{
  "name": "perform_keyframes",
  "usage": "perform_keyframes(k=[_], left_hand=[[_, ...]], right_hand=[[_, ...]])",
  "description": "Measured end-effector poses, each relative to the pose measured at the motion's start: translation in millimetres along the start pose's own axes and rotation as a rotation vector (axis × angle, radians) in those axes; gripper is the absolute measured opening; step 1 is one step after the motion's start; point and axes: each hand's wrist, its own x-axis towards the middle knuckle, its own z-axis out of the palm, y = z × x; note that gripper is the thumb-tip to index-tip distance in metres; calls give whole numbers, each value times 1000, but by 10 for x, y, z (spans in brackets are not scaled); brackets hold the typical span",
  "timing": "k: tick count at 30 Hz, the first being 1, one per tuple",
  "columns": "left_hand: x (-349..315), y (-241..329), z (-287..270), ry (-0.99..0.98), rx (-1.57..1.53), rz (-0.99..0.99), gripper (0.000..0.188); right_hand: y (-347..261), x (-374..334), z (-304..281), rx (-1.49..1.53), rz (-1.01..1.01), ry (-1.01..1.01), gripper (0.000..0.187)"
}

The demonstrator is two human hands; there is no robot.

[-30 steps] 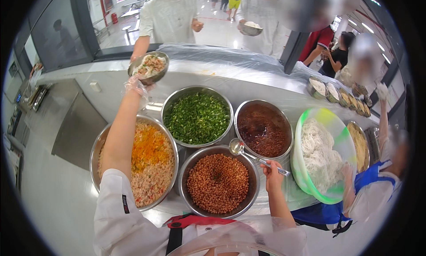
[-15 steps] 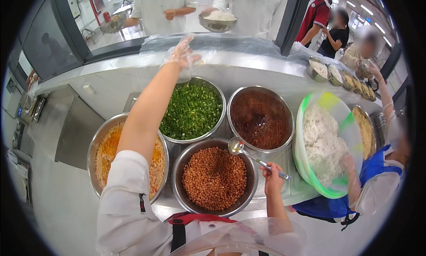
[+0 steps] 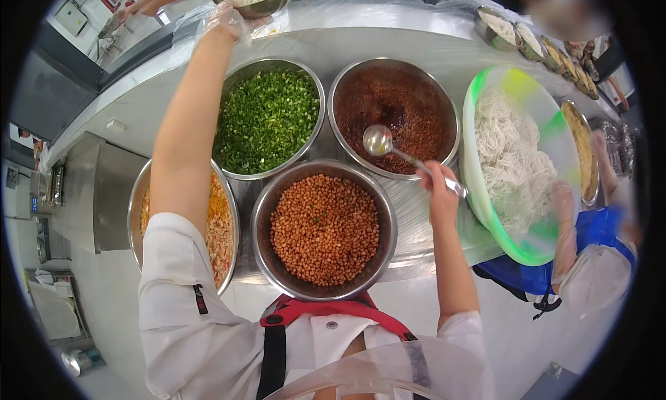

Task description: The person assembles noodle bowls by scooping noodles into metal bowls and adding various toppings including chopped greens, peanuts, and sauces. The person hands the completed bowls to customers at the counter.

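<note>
My left hand [image 3: 223,24], in a clear plastic glove, reaches to the ledge at the far left and grips a metal bowl of white noodles [image 3: 260,5] by its side and underside. My bare right hand [image 3: 442,186] is closed round the handle of a small ladle [image 3: 378,140]. The ladle's head is over the basin of dark red chili sauce [image 3: 423,123]. Beneath my left forearm are a basin of chopped green onions [image 3: 267,119] and a basin of orange and pale chopped food [image 3: 220,240]. Nearest me is a basin of brown beans or nuts [image 3: 325,230].
A green-and-white tub of white noodles [image 3: 513,164] stands right, beside a basin of tan food [image 3: 581,147]. Several small filled bowls [image 3: 498,27] line the ledge. A gloved co-worker's arm [image 3: 564,223] reaches to the tub. A steel cabinet [image 3: 104,192] stands left.
My left hand, formerly open and empty over the ledge, now has the noodle bowl that a person across the ledge held. The ladle has moved from the brown beans or nuts to the chili sauce.
</note>
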Motion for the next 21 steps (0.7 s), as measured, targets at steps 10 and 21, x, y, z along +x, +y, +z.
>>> perform_keyframes(k=[10,21], left_hand=[[-1892,-591,-330,-50,94,-60,65],[-3523,-1243,-752,395,-143,81,59]], right_hand=[[624,648,547,-693,-670,-416,12],[498,583,334,-212,47,-230,18]])
